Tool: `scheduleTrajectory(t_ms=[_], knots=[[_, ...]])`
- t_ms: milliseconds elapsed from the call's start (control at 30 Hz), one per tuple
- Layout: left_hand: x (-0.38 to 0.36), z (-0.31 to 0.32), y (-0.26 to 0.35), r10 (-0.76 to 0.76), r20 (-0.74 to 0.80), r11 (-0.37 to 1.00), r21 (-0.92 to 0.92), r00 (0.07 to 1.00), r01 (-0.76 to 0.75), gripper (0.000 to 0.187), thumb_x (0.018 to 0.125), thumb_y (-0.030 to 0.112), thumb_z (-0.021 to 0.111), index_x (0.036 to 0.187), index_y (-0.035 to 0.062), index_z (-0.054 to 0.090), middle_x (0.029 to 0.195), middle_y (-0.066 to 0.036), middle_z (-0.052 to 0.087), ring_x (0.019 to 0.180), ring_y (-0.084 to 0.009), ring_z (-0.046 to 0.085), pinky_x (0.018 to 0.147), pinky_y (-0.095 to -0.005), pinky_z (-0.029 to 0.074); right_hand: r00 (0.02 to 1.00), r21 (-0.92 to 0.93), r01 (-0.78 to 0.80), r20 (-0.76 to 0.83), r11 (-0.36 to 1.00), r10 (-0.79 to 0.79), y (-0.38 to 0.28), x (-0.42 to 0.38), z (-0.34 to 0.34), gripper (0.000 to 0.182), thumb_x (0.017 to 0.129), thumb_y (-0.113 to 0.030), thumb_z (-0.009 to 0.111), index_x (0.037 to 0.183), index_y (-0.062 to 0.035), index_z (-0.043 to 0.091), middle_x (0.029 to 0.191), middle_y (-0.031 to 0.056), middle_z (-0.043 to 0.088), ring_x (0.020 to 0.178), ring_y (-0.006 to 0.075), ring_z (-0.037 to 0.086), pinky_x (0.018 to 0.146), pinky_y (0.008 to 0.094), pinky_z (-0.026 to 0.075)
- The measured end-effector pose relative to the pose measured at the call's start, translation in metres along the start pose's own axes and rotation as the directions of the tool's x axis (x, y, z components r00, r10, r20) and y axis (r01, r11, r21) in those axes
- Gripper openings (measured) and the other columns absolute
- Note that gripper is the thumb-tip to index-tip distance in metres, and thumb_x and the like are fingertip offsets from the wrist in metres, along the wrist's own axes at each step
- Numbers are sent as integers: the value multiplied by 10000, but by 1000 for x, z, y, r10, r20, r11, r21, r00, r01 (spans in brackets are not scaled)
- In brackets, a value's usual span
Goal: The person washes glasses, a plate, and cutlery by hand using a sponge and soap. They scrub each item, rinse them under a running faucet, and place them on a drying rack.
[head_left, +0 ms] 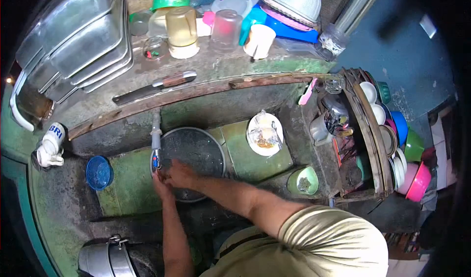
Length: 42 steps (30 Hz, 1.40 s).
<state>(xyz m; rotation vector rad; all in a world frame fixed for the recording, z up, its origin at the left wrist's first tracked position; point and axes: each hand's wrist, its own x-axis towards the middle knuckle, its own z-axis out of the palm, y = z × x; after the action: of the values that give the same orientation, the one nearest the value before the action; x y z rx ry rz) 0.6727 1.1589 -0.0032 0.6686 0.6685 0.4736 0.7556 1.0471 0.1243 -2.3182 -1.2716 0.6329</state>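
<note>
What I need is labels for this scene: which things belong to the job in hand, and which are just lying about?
Seemingly in the job:
Left hand and right hand, together by the tap
Dark basin under them

Apparently just lying about:
Knife on the ledge
Metal pans
Blue bowl
Plate with scraps, though it may be waiting its turn

Showing glossy metal on stacked trays (93,46) | displaying rough, matt wood along the rail (206,88) | presenting smooth, plastic-looking finish around the basin (223,154)
</note>
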Motion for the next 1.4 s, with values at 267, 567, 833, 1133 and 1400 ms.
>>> scheduleTrajectory(t_ms=[267, 567, 833, 1133, 1400], knots=[[-84, 64, 2, -74, -117, 993, 88, 990, 84, 367, 926, 246, 568, 1250, 96, 481, 1205, -56, 515, 1083, -212, 531, 857, -371, 498, 929, 827, -284, 111, 485, 353, 89, -17, 34, 439, 871, -523, 566, 929, -96, 650, 883, 79, 644, 869, 196, 600, 662, 362, 477], [-151, 126, -46, -131, 478, 795, 574, 868, -196, 549, 858, 52, 640, 1359, 49, 413, 1375, -103, 443, 1215, -258, 484, 958, -351, 446, 796, 715, 201, 278, -669, 537, 209, -195, -65, 476, 906, -556, 462, 1047, -127, 612, 917, 62, 639, 827, 274, 632, 667, 419, 514], [-140, 69, -70, -130, 147, 668, 744, 981, -23, 412, 906, 86, 589, 1296, -4, 490, 1316, -139, 526, 1138, -197, 541, 992, -307, 403, 717, 543, 608, -690, -579, 105, 302, -255, -280, 435, 816, -393, 644, 1110, -79, 575, 923, 138, 538, 569, 109, 466, 519, 257, 424], [-53, -3, -98, 196, 79, 334, 932, 977, -143, 349, 848, 172, 656, 1170, 45, 607, 1096, -150, 657, 1017, -231, 616, 908, -320, 457, 723, 428, 644, -610, -633, 324, 345, -224, -316, 305, 835, -117, 516, 1072, 75, 507, 919, 195, 488, 710, 200, 440, 560, 261, 399], [2, -16, -111, 169, 123, 45, 990, 978, -132, 475, 799, 254, 682, 1243, 135, 558, 1201, -158, 602, 1155, -322, 550, 971, -402, 434, 737, 405, 663, -500, -629, 455, 419, -228, -279, 310, 854, -128, 570, 1105, 53, 583, 1154, 260, 516, 989, 316, 547, 833, 358, 522]])
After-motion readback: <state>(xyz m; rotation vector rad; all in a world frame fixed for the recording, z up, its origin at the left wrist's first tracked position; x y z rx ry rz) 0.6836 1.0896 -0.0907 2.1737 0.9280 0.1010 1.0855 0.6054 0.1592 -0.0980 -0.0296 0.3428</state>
